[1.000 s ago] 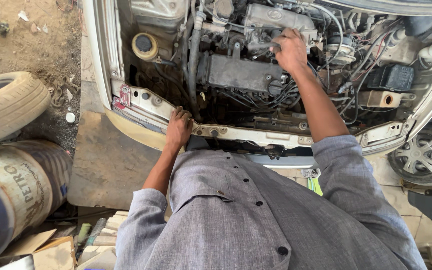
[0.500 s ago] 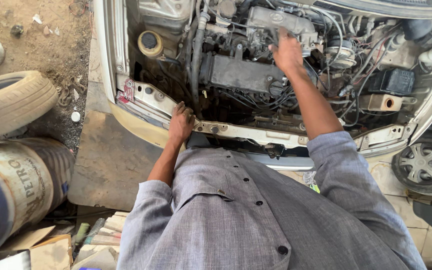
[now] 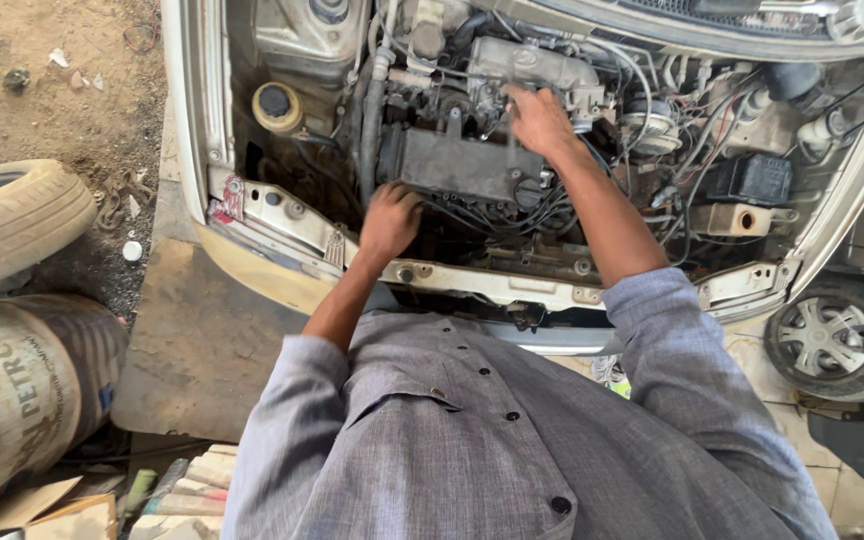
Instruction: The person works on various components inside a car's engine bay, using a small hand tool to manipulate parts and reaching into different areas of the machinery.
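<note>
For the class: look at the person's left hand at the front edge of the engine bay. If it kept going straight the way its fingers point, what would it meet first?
Most likely the dark engine cover. The left hand points up into the bay from the front crossmember, and the cover lies just beyond its fingertips. Depth is unclear, so it may already be touching.

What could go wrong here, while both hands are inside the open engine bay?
1. The right hand rests on the engine top among loose wires; it might snag or unplug one.
2. The left hand is near the engine cover and the front crossmember, whose sheet-metal edges might cut bare skin.
</note>
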